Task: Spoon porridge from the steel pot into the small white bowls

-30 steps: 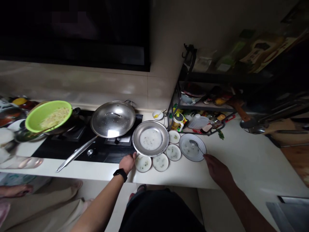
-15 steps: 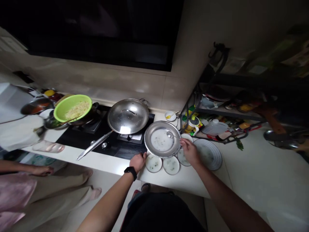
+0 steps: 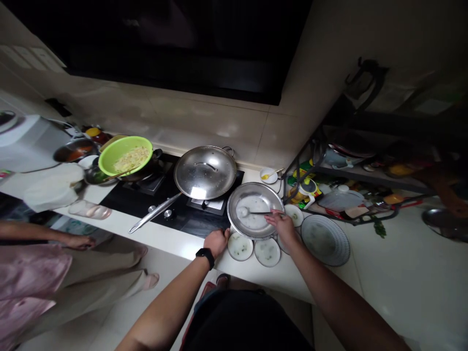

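Observation:
My left hand, a black watch on its wrist, grips the near rim of a round steel plate on the white counter. My right hand is closed on the handle of a spoon whose bowl rests in the plate's whitish residue. Small white saucers lie around the plate's near edge. A blue-rimmed plate sits to the right, with nothing on it.
A lidded steel pan with a long handle sits on the black hob. A green bowl of noodles stands further left. A wire rack with bottles is at the back right. Another person stands at the left.
My right hand took the spoon from the blue-rimmed plate and carried it left into the steel plate. The left hand stayed on the plate's rim. The view shifted left.

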`<state>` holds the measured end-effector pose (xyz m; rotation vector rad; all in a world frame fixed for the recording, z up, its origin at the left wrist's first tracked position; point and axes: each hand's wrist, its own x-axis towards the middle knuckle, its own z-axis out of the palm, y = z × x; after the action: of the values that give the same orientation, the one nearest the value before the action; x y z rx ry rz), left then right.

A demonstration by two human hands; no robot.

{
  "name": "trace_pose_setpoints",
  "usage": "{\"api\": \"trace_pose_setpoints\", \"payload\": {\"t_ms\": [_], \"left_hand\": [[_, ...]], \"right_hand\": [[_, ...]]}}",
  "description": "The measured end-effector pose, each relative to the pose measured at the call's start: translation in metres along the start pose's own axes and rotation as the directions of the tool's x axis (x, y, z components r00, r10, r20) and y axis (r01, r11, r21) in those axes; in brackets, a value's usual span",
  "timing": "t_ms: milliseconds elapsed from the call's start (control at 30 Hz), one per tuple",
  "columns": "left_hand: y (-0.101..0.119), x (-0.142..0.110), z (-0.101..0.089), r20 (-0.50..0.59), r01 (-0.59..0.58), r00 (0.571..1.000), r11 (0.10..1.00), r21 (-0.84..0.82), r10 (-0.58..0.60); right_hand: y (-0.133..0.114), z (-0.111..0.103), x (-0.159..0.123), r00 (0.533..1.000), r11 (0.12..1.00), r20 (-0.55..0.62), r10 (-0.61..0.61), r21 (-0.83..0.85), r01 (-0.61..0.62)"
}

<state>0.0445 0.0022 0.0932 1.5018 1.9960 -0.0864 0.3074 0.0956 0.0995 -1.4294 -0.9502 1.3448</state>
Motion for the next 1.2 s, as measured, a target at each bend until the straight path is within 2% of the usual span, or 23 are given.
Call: {"api": "trace_pose_setpoints", "payload": {"t_ms": [200,400,500,633,800,867,933,1000,1033,1100,1133,1200], "left_hand": [[-0.002,0.001,0.002,-0.001,0.002,1.0,1.0,-0.008,-0.002],[-0.003,0.0,0.002,-0.004,-0.005,1.0,1.0,0.014,0.005],[-0.003,0.0,0.003,-0.003,-0.007,1.0,1.0,0.027,0.007],[-0.003,0.003,0.004,-0.004,-0.015,1.0,0.998,0.054,0.015],[0.0,0.005,0.004,-0.013,-0.024,1.0,0.996,0.086,0.025],[0.001,0.005,0.004,-0.014,-0.032,0.999,0.995,0.097,0.034],[0.003,0.006,0.004,-0.015,-0.033,0.999,0.993,0.114,0.035],[0.004,0.006,0.004,-0.011,-0.026,1.0,0.992,0.126,0.028],[0.004,0.006,0.004,-0.008,-0.026,1.0,0.991,0.128,0.027],[0.005,0.006,0.004,-0.002,-0.03,1.0,0.991,0.127,0.031],[0.005,0.005,0.004,-0.001,-0.032,0.999,0.992,0.125,0.033],[0.005,0.004,0.004,-0.004,-0.03,1.0,0.993,0.116,0.031]], "right_hand": [[-0.004,-0.02,-0.027,0.997,0.991,0.005,0.083,0.102,-0.083],[-0.027,-0.058,-0.043,0.991,0.977,-0.095,0.093,0.199,-0.073],[-0.044,-0.088,-0.056,0.984,0.971,-0.165,0.072,0.237,-0.031],[-0.061,-0.142,-0.077,0.961,0.969,-0.278,0.01,0.24,0.059],[-0.072,-0.209,-0.106,0.879,0.978,-0.474,-0.047,0.156,0.136],[-0.072,-0.228,-0.116,0.843,0.984,-0.534,-0.072,0.098,0.147],[-0.07,-0.24,-0.124,0.825,0.991,-0.551,-0.126,-0.031,0.13],[-0.066,-0.247,-0.13,0.848,0.961,-0.489,-0.203,-0.266,0.077],[-0.064,-0.249,-0.132,0.869,0.909,-0.423,-0.257,-0.411,0.068],[-0.059,-0.251,-0.135,0.901,0.717,-0.213,-0.378,-0.683,0.14],[-0.058,-0.249,-0.136,0.898,0.598,-0.086,-0.431,-0.773,0.213],[-0.058,-0.241,-0.137,0.858,0.398,0.121,-0.498,-0.848,0.351]]}}
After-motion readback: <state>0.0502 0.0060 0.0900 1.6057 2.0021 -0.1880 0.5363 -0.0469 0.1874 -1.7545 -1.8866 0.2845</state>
